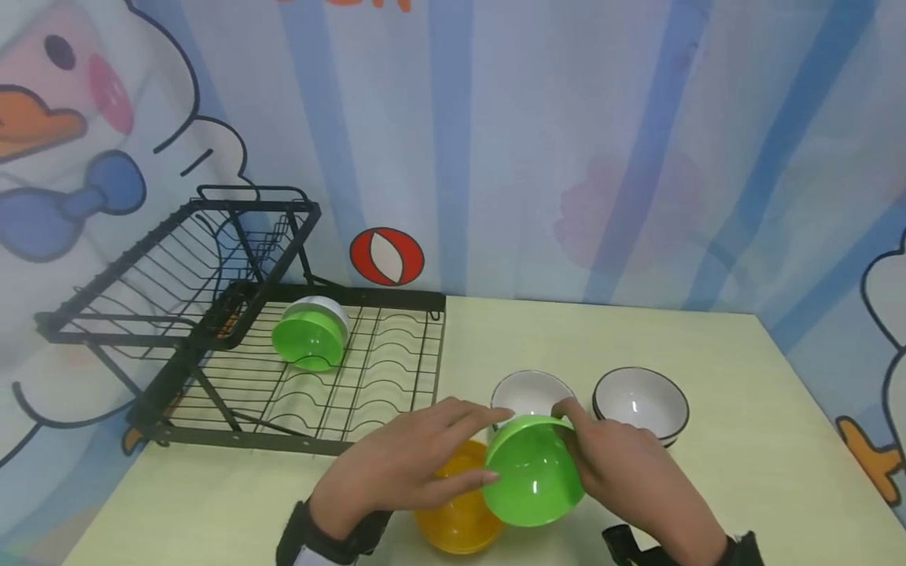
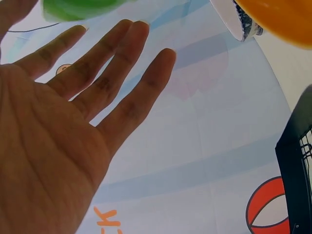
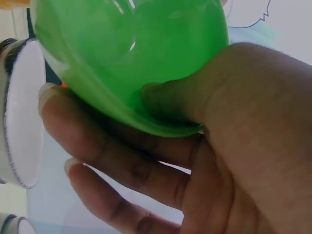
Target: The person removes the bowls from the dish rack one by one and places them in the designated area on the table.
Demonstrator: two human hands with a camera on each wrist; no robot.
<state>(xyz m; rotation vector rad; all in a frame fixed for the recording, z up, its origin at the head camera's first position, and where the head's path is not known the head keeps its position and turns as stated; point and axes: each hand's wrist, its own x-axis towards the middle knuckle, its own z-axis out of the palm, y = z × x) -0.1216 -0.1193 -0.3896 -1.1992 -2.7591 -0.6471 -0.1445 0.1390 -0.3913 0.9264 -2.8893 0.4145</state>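
Note:
My right hand (image 1: 626, 464) grips a green bowl (image 1: 534, 479) by its rim, thumb inside and fingers outside, as the right wrist view shows. The bowl is tilted, its inside facing me. My left hand (image 1: 410, 456) is spread beside the bowl's left edge, and its palm and straight fingers (image 2: 141, 97) show in the left wrist view. Whether the left fingertips touch the bowl I cannot tell. An orange bowl (image 1: 456, 523) stands on the table below and left of the green one, partly covered by it and by my left hand.
Behind the hands stand a white bowl (image 1: 532, 391) and, to its right, dark-rimmed white bowls (image 1: 640, 401), stacked. At the left is a black two-tier dish rack (image 1: 368, 299); a green bowl (image 1: 309, 338) leans against a white bowl (image 1: 333, 305) on its lower tier. A printed cloth backs the table (image 1: 736, 369).

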